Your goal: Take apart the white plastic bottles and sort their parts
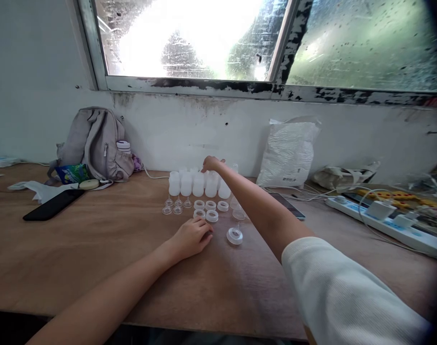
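Note:
Frosted white plastic bottles (198, 185) stand upright in rows near the wall. Over their back row reaches my right hand (213, 164), its fingers bent down and closed; what they hold, if anything, is hidden. On the table in front lies my left hand (192, 237), loosely curled with the thumb apart and no object visible in it. Just beyond its fingertips are several white screw rings (211, 216). Clear nipple-shaped pieces (177, 210) sit in rows to the left of the rings. Right of my left hand, one ring with a clear piece in it (234, 235) rests on the table.
A grey backpack (99, 143) and a black phone (54, 205) are on the left. A white plastic bag (290, 153) leans on the wall. Another phone (287, 206), partly behind my right arm, and a power strip (387, 225) with cables lie right.

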`<state>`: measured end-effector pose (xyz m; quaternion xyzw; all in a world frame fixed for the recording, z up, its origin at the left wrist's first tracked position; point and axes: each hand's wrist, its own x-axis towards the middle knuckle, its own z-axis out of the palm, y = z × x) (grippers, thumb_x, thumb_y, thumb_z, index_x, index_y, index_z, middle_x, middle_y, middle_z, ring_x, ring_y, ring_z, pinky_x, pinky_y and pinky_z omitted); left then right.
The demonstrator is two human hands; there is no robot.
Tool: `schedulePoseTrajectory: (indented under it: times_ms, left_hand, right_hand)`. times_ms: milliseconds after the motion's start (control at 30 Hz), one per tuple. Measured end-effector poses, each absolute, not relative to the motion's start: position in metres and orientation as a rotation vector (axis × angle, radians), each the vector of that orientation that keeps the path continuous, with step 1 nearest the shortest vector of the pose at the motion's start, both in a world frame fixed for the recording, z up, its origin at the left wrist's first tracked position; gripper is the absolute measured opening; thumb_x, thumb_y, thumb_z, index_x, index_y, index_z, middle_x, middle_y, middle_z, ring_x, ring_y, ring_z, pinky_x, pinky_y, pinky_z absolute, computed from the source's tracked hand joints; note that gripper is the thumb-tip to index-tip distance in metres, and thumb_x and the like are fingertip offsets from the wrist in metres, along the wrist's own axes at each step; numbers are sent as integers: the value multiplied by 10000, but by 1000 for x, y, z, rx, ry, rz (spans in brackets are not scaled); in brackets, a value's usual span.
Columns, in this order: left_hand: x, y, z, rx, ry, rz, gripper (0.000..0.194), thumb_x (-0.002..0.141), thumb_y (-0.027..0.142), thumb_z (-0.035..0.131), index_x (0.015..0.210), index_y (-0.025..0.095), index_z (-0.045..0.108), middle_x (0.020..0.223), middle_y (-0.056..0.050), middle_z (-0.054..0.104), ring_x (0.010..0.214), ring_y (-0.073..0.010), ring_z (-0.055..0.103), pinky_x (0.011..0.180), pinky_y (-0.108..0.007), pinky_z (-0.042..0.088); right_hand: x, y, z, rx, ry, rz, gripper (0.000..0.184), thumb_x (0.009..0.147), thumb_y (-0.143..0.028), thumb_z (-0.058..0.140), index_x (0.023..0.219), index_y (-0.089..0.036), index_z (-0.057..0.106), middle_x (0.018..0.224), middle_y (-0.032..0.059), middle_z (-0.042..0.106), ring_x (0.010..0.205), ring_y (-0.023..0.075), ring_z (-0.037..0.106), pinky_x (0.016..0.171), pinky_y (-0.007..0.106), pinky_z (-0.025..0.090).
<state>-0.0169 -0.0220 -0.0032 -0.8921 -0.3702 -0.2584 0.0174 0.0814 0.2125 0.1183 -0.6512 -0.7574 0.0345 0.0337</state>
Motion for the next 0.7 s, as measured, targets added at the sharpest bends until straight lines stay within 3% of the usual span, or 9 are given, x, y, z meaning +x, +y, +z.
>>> schedulePoseTrajectory:
  times_ms: [267,533,700]
  left_hand:
    - [-13,-23,-6,-2815,-1171,-789,183,815,237,432,905,164,573,883,-50,609,908,-177,512,836,-304,422]
    - [-13,-23,-5,-2820,-1171,-781,188,813,231,433,914,156,572,889,-50,610,905,-178,510,846,-300,416]
    - [-13,-25,-4,-2832,-1175,-759,195,818,232,424,932,158,565,914,-56,605,922,-181,507,852,-311,413]
  right_hand:
    - [85,209,116,-1967,-2364,112,360,655,-275,648,989,-179,553,1006,98,539,997,281,458,865,615,165]
    - [90,198,126,-1804,-2339,43,301,643,-346,646,884,-173,596,966,97,564,992,296,458,844,599,211]
    - [109,167,144,-1554,-2261,-119,266,790,-322,460,1006,-190,543,1016,86,568,1021,249,445,872,471,271]
